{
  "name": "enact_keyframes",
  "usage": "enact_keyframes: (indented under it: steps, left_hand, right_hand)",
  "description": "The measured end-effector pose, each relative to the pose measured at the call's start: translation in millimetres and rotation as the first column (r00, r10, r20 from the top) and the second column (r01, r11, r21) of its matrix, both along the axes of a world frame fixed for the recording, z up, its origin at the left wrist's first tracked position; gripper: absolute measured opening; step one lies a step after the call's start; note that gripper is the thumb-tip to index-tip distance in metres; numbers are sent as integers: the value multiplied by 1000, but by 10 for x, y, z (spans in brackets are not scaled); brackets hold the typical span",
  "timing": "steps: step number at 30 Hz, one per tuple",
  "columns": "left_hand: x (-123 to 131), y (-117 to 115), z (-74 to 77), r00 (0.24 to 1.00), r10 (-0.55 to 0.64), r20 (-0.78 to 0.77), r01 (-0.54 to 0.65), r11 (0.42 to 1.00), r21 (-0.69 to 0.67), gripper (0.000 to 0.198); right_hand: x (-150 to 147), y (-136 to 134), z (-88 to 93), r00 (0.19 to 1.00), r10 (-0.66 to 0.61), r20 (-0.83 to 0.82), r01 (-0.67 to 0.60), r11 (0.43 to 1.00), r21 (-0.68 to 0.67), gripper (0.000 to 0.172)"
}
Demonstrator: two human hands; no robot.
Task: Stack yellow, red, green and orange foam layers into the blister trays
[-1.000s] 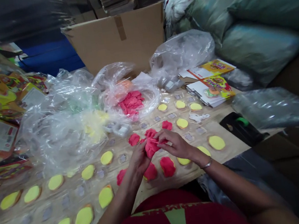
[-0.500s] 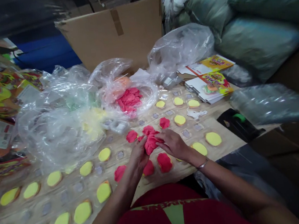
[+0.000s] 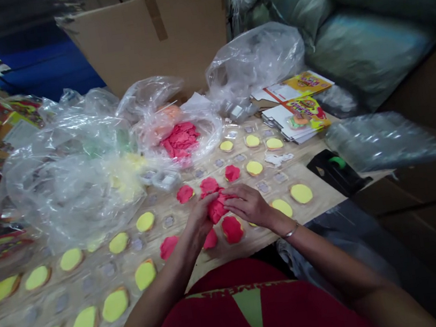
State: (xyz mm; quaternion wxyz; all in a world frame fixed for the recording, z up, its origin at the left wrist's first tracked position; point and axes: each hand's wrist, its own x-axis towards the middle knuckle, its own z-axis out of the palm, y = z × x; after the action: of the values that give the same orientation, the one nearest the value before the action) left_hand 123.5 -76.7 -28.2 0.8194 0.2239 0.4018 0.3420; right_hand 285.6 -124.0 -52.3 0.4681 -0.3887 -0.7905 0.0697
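Just above the table, my left hand [image 3: 200, 217] is closed round a small stack of red wavy-edged foam pieces [image 3: 217, 210]. From the other side my right hand [image 3: 249, 206] pinches at the edge of the same stack, fingers bent. How many pieces the stack has is hidden by the fingers. Near my hands, more red pieces lie on the table, among them one [image 3: 232, 229] on a yellow piece in a clear tray. Yellow foam pieces [image 3: 301, 193] sit in clear plastic trays to both sides.
A plastic bag of red pieces [image 3: 180, 140] lies open beyond my hands. Large clear bags [image 3: 70, 179] cover the left. Printed cards [image 3: 296, 114] and a black tape dispenser [image 3: 336, 171] are at the right. A cardboard box [image 3: 145, 49] stands behind.
The view has shifted slightly, so things on the table appear a little further left and higher. My fingers have moved slightly on the red stack, which both hands still hold.
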Motion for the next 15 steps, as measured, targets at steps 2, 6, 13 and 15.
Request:
enact_keyframes:
  steps: [2, 6, 13, 15]
  left_hand:
    - [14, 33, -16, 999, 35, 4, -35, 999, -17, 7]
    - [30, 28, -40, 993, 113, -44, -113, 993, -15, 11]
    - [-48, -105, 41, 996, 90, 29, -91, 994, 59, 46]
    - [-74, -125, 60, 994, 112, 11, -113, 992, 53, 54]
  right_hand:
    - [-4, -20, -16, 1000, -18, -18, 18, 1000, -15, 17]
    - [-34, 21, -22, 998, -37, -49, 30, 990, -139, 22]
    - [-97, 102, 34, 905, -312, -289, 207, 916, -344, 14]
    - [-112, 61, 99, 905, -359, -229, 291, 914, -282, 17]
